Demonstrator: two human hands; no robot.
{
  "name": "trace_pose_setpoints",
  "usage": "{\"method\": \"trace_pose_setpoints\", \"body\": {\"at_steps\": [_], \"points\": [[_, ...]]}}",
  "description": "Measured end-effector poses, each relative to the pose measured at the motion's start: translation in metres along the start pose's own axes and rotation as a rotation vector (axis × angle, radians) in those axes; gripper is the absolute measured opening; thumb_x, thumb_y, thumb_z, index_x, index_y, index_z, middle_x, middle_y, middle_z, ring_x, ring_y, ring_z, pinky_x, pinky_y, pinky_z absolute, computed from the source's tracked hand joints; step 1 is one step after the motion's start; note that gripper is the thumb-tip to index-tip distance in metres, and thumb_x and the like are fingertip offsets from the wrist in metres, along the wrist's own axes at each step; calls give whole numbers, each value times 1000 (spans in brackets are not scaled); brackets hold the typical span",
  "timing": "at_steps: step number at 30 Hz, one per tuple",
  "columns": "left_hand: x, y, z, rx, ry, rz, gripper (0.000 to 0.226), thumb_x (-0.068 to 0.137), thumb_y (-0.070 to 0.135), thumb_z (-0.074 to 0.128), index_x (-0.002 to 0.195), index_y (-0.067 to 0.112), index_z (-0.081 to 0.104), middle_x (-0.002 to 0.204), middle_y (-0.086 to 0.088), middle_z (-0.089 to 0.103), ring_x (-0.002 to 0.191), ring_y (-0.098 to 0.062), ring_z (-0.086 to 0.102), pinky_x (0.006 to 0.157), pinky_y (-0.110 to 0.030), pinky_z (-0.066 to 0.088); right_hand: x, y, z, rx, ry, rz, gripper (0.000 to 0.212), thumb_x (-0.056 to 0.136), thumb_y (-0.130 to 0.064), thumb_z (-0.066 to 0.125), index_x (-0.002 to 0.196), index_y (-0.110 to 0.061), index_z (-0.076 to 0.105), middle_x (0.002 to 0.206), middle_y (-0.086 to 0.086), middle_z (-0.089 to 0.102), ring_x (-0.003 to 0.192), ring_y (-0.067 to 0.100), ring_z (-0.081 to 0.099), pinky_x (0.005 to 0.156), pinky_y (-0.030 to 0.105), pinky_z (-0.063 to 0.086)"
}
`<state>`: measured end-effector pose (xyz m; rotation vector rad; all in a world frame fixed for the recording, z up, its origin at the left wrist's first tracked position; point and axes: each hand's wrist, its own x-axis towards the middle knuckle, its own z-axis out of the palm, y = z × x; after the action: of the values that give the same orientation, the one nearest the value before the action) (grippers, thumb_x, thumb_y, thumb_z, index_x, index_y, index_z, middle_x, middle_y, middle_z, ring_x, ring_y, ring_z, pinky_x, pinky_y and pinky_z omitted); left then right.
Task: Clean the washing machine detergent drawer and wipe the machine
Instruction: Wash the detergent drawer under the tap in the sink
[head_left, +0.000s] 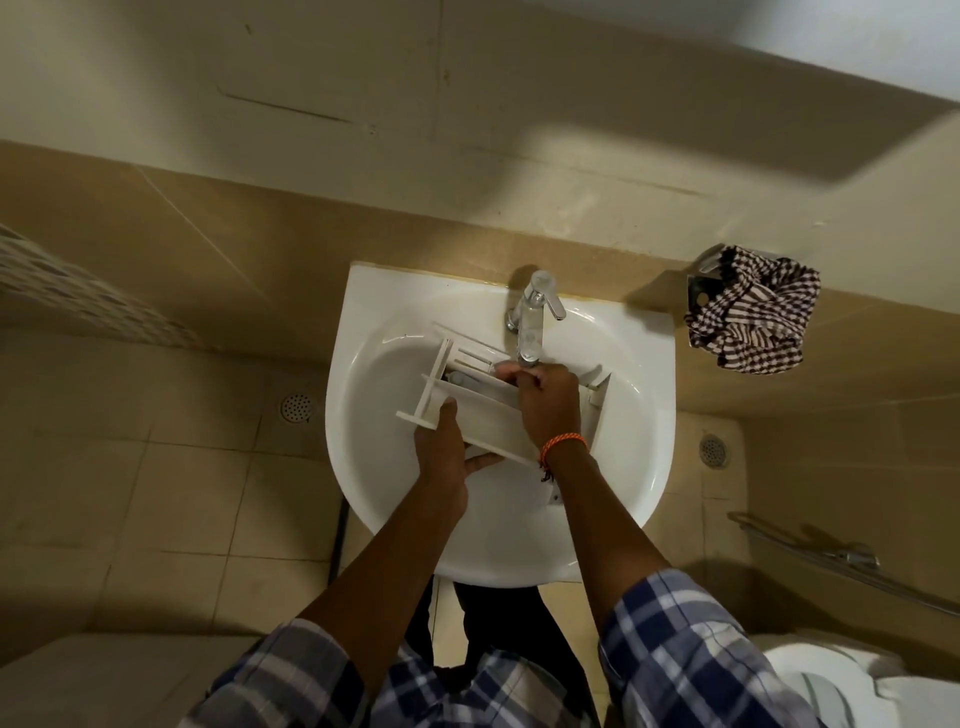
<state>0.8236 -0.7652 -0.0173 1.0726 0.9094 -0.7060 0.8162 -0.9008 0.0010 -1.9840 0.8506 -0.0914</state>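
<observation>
Inside the white sink, the left hand grips the tilted detergent drawer while the right hand, fingers curled, reaches into its compartments under the faucet.

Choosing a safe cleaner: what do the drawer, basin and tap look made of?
Detergent drawer: likely matte white plastic, with thin moulded partitions. Basin: probably glazed ceramic, glossy with reflections. Tap: seemingly chrome-finished metal, mirror-bright.

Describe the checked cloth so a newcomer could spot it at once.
Start at the white sink against the tan wall. Right of the tap, a crumpled cloth hangs from a metal wall bracket. It alone has a dark-and-white check pattern.
</observation>
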Motion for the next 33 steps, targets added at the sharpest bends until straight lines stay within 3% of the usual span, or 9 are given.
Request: {"method": "trace_pose_setpoints", "body": {"at_steps": [4, 7, 9, 12, 15, 20, 24, 28, 33], "points": [[-6, 1, 5, -9, -13, 3, 43, 105, 34, 66, 142, 16, 58, 128, -21, 64, 107, -36, 68, 58, -52, 66, 0, -9, -7, -26, 4, 71, 30, 98, -9, 56, 100, -18, 85, 96, -5, 81, 95, 12, 75, 96, 35, 59], [-10, 2, 8, -8, -28, -1, 42, 103, 35, 68, 140, 16, 59, 125, -20, 65, 102, -33, 70, 60, -54, 66, -5, -13, -16, -407, 229, 77, 29, 100, -19, 53, 93, -12, 81, 87, 12, 77, 85, 33, 71, 80, 38, 57], [-11, 2, 10, 5, -48, 13, 43, 102, 37, 70, 139, 18, 61, 126, -19, 66, 106, -35, 70, 58, -52, 66, -12, -14, -6, -511, 300, 69, 31, 100, -20, 50, 93, -9, 78, 89, 16, 75, 86, 37, 70, 78, 40, 56], [-8, 3, 5, 39, -92, 72, 44, 102, 40, 68, 141, 20, 62, 130, -19, 69, 113, -36, 70, 60, -46, 65, -27, -12, 24, -460, 175, -141, 41, 99, -26, 44, 114, -8, 77, 109, 14, 74, 103, 32, 68, 94, 40, 54], [-6, 7, -6, 18, -128, 96, 43, 104, 43, 65, 142, 24, 61, 128, -15, 72, 115, -34, 71, 64, -48, 66, -26, 2, 20, -452, -22, -405, 38, 104, -23, 48, 130, -6, 69, 126, 14, 69, 118, 28, 61, 105, 39, 50], [3, 2, -13, -3, -94, 36, 50, 101, 37, 70, 147, 21, 58, 134, -16, 67, 117, -35, 69, 63, -49, 66, -23, 19, 0, -475, 69, -255, 50, 99, -33, 37, 126, -12, 73, 123, 10, 71, 118, 28, 63, 103, 42, 54], [8, -6, -11, -9, -86, 1, 42, 104, 29, 68, 144, 19, 60, 132, -20, 68, 116, -37, 69, 59, -48, 65, -33, 19, 8, -495, -63, -509, 46, 99, -14, 47, 143, -11, 62, 142, 10, 62, 135, 23, 55, 115, 34, 45], [6, -12, -5, 29, -134, -6, 38, 105, 35, 65, 142, 25, 63, 131, -15, 71, 122, -37, 68, 64, -48, 64, -33, 15, 11, -564, -149, -564, 51, 105, -19, 51, 155, -11, 49, 157, 12, 51, 149, 27, 43, 124, 41, 36], [1, -13, -1, 0, -148, -29, 33, 106, 31, 64, 138, 24, 63, 127, -16, 72, 114, -34, 71, 63, -50, 65, -27, 20, -7, -624, -249, -634, 56, 108, -23, 46, 163, -18, 35, 167, 7, 39, 156, 22, 33, 128, 38, 30]]}}
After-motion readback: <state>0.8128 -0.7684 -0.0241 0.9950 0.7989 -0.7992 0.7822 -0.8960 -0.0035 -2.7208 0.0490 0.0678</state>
